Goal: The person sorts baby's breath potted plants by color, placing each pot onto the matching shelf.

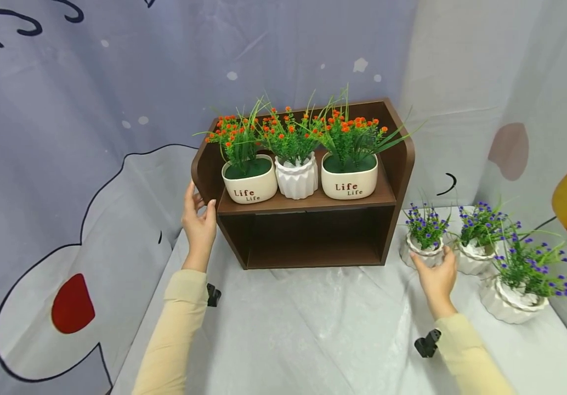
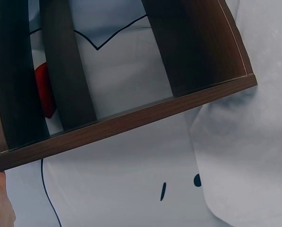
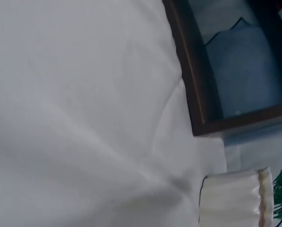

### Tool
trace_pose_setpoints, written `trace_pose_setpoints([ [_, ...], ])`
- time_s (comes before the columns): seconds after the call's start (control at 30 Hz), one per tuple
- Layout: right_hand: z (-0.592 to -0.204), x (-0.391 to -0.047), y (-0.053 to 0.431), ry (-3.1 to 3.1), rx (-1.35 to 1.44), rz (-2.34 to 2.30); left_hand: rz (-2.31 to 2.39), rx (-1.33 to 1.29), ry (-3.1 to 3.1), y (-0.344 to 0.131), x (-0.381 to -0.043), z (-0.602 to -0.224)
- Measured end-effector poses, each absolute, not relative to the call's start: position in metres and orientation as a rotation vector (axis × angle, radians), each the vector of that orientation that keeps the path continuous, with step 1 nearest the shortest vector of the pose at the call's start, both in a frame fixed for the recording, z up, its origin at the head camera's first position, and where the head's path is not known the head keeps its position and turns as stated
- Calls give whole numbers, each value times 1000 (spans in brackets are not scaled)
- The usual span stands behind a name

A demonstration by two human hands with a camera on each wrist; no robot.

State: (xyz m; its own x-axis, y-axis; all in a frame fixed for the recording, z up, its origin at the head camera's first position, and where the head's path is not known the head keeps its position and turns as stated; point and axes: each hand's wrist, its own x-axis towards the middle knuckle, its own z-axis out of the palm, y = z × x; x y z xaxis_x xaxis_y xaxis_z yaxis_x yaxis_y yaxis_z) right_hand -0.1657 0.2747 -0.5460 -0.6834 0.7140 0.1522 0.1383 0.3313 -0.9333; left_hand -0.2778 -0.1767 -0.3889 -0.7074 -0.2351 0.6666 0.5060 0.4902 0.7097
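Note:
My left hand [image 1: 199, 225] holds the left side of a dark brown wooden shelf [image 1: 308, 206], thumb near its front edge and fingers along the outer side. In the left wrist view, part of that hand [image 2: 0, 203] shows at the shelf's edge. With thumb and fingers spread around its rim, my right hand [image 1: 436, 277] grips a small white ruffled flower pot [image 1: 423, 257] with purple flowers, right of the shelf. This flower pot [image 3: 235, 198] is partly cut off in the right wrist view.
On the upper board stand two cream "Life" planters [image 1: 250, 186] with orange flowers, a white fluted pot [image 1: 297, 178] between them. Two more purple-flowered pots, one behind [image 1: 476, 258] and a nearer one [image 1: 512, 302], stand at the right. A printed curtain [image 1: 115, 82] hangs behind the white-covered table [image 1: 313, 329].

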Motion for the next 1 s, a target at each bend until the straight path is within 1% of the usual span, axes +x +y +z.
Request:
trace_pose_setpoints([
  [0.33, -556, -182, 295, -2301, -746, 1276, -1284, -246, -1974, -179, -278, -389],
  [0.6, -568, -189, 308, -2267, -683, 1338, -1293, -254, -1978, -177, -280, -389],
  [1.0, -576, -197, 322, -2241, -572, 1398, -1317, -243, -1980, -178, -278, -389],
])
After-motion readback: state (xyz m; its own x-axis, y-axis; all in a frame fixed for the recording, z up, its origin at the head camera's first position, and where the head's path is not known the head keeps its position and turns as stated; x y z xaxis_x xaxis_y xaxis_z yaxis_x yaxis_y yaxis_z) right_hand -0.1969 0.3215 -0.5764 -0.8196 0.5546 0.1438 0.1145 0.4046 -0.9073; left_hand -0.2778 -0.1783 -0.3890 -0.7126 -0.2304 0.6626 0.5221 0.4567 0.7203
